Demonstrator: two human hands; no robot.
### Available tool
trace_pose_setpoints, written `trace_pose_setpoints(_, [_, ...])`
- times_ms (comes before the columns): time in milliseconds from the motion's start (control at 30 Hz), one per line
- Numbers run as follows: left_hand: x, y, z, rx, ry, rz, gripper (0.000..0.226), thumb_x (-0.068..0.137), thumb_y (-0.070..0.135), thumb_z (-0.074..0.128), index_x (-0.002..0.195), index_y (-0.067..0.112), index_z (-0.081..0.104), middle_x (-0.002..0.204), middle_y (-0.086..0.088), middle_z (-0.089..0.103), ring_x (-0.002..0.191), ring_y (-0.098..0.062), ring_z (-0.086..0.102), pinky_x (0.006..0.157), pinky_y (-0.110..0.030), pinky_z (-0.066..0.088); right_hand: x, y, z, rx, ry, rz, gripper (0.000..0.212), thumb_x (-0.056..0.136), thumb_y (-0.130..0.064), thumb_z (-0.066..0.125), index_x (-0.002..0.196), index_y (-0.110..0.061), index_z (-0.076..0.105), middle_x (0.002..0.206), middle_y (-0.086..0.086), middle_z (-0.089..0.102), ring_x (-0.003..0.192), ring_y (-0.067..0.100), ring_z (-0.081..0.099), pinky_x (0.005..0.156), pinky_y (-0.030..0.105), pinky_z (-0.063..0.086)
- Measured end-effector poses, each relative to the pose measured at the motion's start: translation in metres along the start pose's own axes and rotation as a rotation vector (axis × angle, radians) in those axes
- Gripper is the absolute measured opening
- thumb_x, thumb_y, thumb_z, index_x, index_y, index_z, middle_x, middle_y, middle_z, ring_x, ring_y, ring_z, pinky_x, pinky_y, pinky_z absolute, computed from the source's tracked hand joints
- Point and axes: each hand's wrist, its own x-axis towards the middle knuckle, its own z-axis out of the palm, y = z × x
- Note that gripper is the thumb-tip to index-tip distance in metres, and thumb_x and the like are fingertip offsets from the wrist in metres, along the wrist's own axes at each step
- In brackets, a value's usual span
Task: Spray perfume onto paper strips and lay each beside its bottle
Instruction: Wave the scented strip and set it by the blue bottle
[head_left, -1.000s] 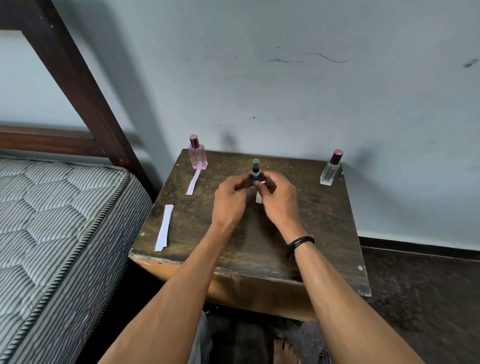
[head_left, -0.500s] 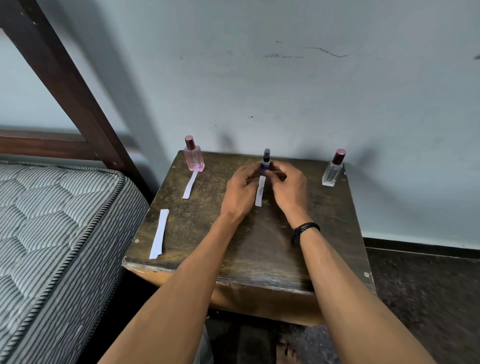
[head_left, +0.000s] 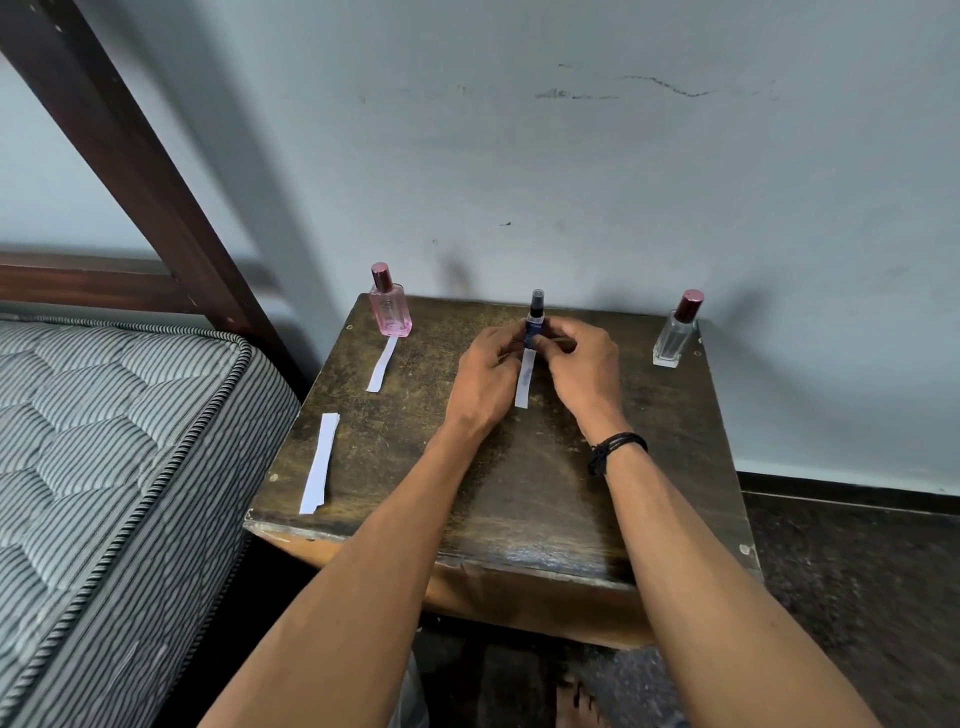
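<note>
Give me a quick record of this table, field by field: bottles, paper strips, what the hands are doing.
pink bottle: back left, capped, left strip lying before it
blue bottle: back middle, upright, left hand and right hand pinch it
middle strip: flat on the table between the hands
clear bottle: back right, capped, no strip
spare strips: front left edge

blue bottle base hidden by fingers, strip top probably under them

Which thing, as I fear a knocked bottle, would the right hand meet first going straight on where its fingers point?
The dark blue bottle: the fingers of the right hand point at it and seem to touch it. Just beyond lies the left hand.
</note>
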Motion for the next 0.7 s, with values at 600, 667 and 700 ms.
trace_pose_setpoints(600, [0.0006, 0.0024, 0.0006, 0.021, 0.004, -0.012, 0.046, 0.095, 0.003, 0.052, 0.138, 0.017, 0.06, 0.126, -0.001, 0.061, 0.115, -0.013, 0.062, 0.105, -0.033, 0.048, 0.0007, -0.0018, 0.0044, 0.003, 0.012, 0.021, 0.025, 0.095, -0.019, 0.073, 0.117, -0.028, 0.077, 0.111, -0.009, 0.077, 0.103, 0.009, 0.07, 0.094, 0.035, 0.058])
trace_pose_setpoints(667, [0.0001, 0.0029, 0.0008, 0.029, 0.003, -0.012, 0.045, 0.095, 0.005, 0.052, 0.139, 0.017, 0.059, 0.127, -0.001, 0.06, 0.116, -0.013, 0.062, 0.106, -0.033, 0.048, 0.0008, -0.0013, 0.0053, -0.004, 0.012, 0.025, 0.024, 0.095, -0.02, 0.073, 0.117, -0.029, 0.077, 0.111, -0.009, 0.077, 0.103, 0.009, 0.07, 0.094, 0.037, 0.058])
trace_pose_setpoints(700, [0.0003, 0.0028, 0.0009, 0.032, 0.005, -0.013, 0.045, 0.096, 0.005, 0.052, 0.139, 0.016, 0.059, 0.128, -0.001, 0.06, 0.116, -0.013, 0.061, 0.106, -0.034, 0.048, 0.0011, -0.001, 0.0053, -0.011, 0.011, 0.027, 0.024, 0.095, -0.02, 0.073, 0.117, -0.029, 0.077, 0.111, -0.01, 0.077, 0.103, 0.009, 0.07, 0.093, 0.037, 0.058])
